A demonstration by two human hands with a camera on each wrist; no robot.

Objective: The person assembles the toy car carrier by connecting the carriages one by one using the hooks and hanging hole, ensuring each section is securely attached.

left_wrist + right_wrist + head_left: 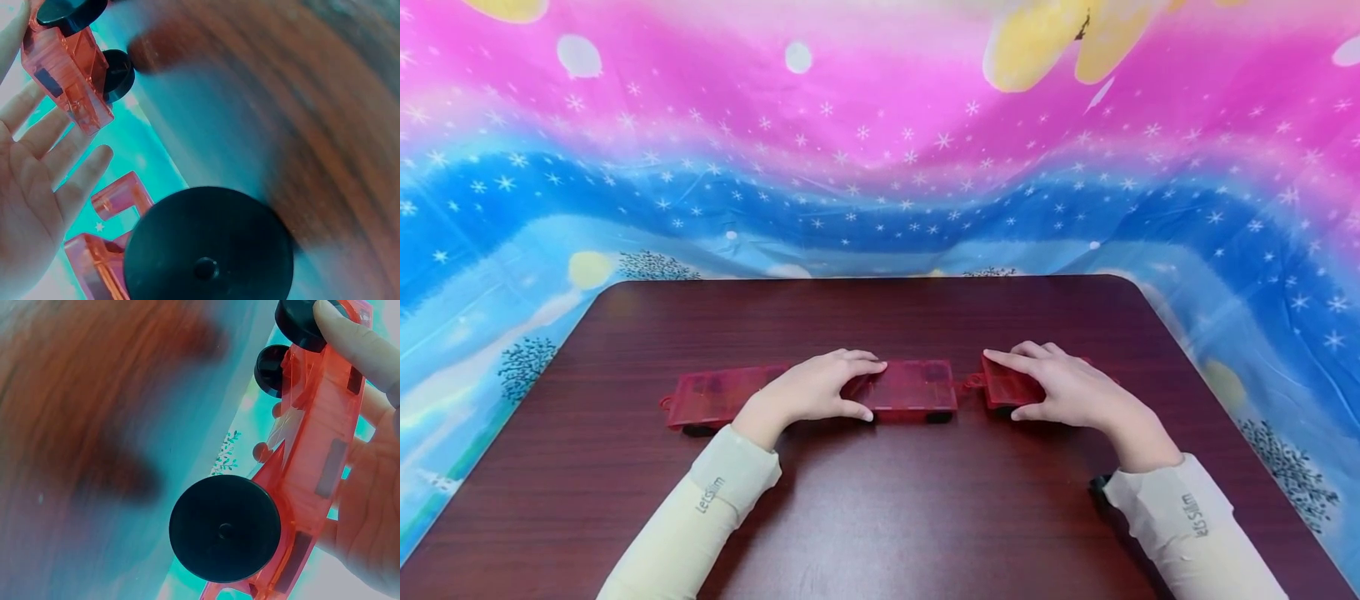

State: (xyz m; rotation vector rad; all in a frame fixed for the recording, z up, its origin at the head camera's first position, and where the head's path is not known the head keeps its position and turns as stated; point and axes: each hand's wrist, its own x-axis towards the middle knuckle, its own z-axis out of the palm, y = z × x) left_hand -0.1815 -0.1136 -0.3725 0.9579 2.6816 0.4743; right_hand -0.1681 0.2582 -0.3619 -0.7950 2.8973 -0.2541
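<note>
Red see-through toy wagons with black wheels stand in a row across the table in the head view. My left hand [816, 387] grips the middle wagon [917, 387] by its left end, thumb on the near side and fingers on the far side. Behind that wrist is the left wagon [718, 396], partly covered, with a small hook [665, 403] at its outer end. Farther right, my right hand [1067, 387] holds the right wagon [1003, 385] across its sides and hides much of it. A hook [973, 382] juts from this wagon toward the middle one.
A dark brown wooden table [880, 500] lies under everything. Behind it hangs a pink and blue patterned cloth [880, 167]. Beside the right sleeve a dark object [1101, 492] shows on the table.
</note>
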